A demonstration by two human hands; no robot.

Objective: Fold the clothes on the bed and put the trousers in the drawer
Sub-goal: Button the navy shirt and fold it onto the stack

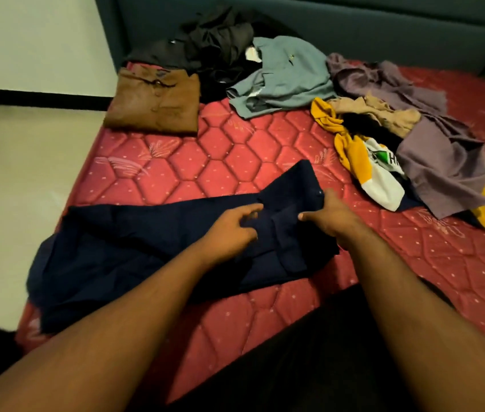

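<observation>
Navy trousers (122,245) lie spread across the near part of the red mattress (220,162), legs running left over its edge, waistband to the right. My left hand (232,230) sits on the upper part of the trousers with curled fingers pinching the cloth. My right hand (329,214) grips the waistband near its button. A folded brown shirt (155,102) rests at the far left corner of the bed.
Unfolded clothes lie at the back: a black heap (217,40), a grey-green shirt (282,78), purple garments (437,156), a beige piece (384,111) and a yellow-and-white shirt (363,162). A dark headboard (354,28) closes the far side. Pale floor (12,188) lies left.
</observation>
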